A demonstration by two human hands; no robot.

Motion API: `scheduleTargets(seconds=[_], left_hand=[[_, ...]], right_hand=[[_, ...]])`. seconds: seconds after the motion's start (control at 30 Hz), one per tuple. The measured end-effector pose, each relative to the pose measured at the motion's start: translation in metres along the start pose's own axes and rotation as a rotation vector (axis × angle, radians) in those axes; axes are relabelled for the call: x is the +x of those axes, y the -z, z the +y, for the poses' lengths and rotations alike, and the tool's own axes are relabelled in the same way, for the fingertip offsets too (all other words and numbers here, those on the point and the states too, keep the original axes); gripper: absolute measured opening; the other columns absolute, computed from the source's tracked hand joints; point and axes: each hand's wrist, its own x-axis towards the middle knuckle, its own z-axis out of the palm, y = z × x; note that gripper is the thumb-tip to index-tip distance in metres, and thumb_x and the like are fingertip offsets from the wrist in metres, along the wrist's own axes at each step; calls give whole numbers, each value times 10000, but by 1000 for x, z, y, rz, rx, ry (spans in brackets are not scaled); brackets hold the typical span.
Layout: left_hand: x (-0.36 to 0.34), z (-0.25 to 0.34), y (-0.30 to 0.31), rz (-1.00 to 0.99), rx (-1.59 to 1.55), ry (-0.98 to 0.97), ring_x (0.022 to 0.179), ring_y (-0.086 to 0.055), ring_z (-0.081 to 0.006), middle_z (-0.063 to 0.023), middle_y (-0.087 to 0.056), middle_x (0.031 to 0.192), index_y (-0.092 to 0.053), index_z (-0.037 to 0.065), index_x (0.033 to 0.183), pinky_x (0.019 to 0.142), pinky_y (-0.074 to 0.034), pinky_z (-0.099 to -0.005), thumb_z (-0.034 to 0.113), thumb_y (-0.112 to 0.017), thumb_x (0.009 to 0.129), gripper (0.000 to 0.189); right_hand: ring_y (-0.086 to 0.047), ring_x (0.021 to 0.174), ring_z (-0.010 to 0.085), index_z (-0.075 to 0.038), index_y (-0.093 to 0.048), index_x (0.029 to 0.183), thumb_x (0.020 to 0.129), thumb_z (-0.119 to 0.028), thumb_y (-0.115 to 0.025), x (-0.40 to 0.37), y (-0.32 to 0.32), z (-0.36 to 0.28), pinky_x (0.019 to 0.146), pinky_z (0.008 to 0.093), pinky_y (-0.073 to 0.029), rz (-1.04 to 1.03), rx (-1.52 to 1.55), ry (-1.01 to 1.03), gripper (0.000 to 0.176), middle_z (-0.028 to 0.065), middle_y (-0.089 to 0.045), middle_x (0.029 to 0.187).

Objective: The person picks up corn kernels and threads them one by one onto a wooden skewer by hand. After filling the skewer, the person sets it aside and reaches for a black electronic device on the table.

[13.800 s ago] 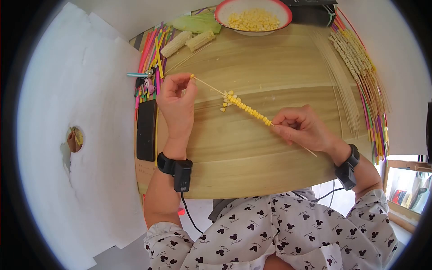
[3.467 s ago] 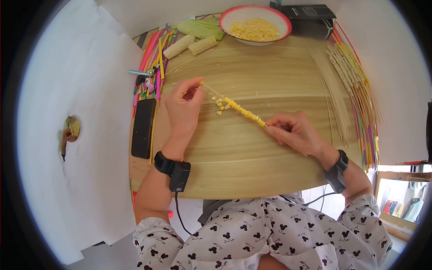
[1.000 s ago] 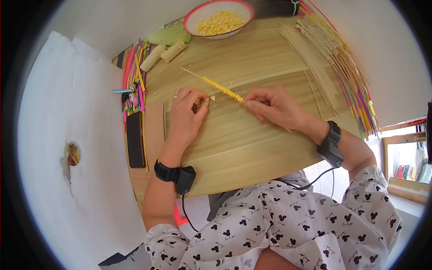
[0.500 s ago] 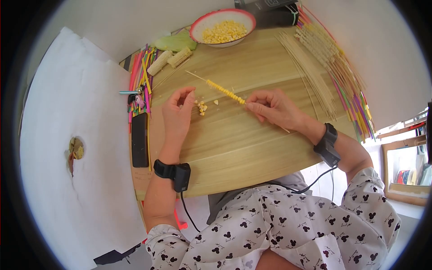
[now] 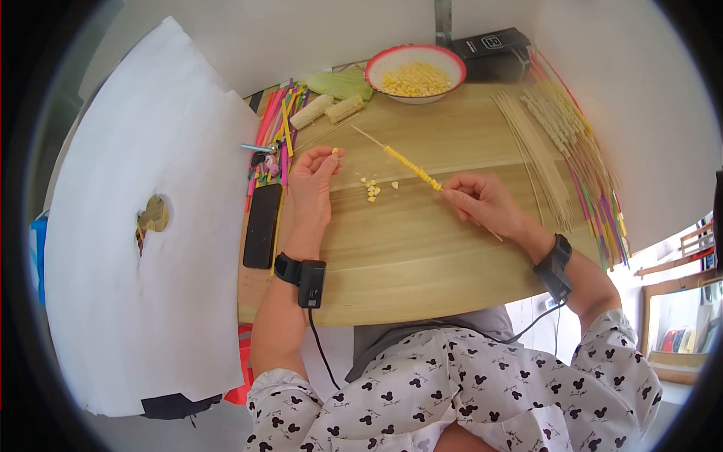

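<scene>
Head view: the left hand [image 5: 311, 175] pinches a corn kernel [image 5: 335, 151]. The right hand [image 5: 483, 203], well apart, grips a stick [image 5: 411, 166] threaded with kernels; its bare tip points toward the far left. Loose kernels [image 5: 372, 191] lie between the hands. Wood surface extends from there to the near edge of the table [image 5: 407, 301]. A phone [image 5: 262, 226] lies near the left edge.

Shirt [image 5: 399, 377]: white, black mouse-head shapes
Sleeves [image 5: 285, 392]: same print
Wristbands [image 5: 287, 268]: black, boxy units [image 5: 312, 285] attached
Cables [image 5: 315, 340]: thin, black

left: phone [image 5: 262, 226] | back: bowl [image 5: 419, 99], corn [image 5: 416, 78] inside, cobs [image 5: 344, 108] left of it | right: thin sticks [image 5: 536, 154] | middle: loose corn bits [image 5: 371, 200] between left hand [image 5: 312, 181] and right hand [image 5: 482, 203]
</scene>
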Motion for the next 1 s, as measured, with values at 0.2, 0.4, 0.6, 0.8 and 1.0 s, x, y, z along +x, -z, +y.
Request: scheduleTargets(seconds=[0.2,0.4,0.6,0.8,1.0], left_hand=[[2,1,2,62,-112,12,753,-612,-96,-108,-697,954,-611,0,997,675,-464,-211,19,-665,848,160],[4,-2,4,129,-127,-14,716,-576,-77,-25,-643,821,-637,7,944,649,-452,-211,11,-681,826,126],[3,2,1,138,-132,-9,686,-557,-73,-6,-622,797,-642,10,928,630,-441,-209,5,-684,813,123],[3,3,-1,98,-195,-6,678,-555,-72,-5,-623,794,-639,11,929,620,-436,-213,4,-679,815,121],[5,1,1,82,-221,21,682,-558,-78,-8,-622,794,-637,12,924,630,-438,-218,7,-674,820,111]], right_hand=[[-408,520,-2,-40,-629,915,958,-188,-583,-6,-6,-9,469,185,-299,-46,-44,-53,161,-72,-489,592],[-407,515,1,-37,-644,950,961,-187,-584,-2,-10,-2,469,186,-301,-82,-83,6,162,-71,-483,586],[-404,517,-1,-38,-648,952,965,-200,-580,0,-13,1,469,187,-300,-91,-81,38,176,-70,-478,586],[-399,516,-2,-41,-649,953,968,-207,-576,-2,-13,-6,469,188,-298,-75,-118,4,183,-74,-469,582],[-394,516,-2,-39,-651,961,971,-199,-571,0,-15,-3,469,189,-296,-73,-130,26,179,-76,-467,582]])
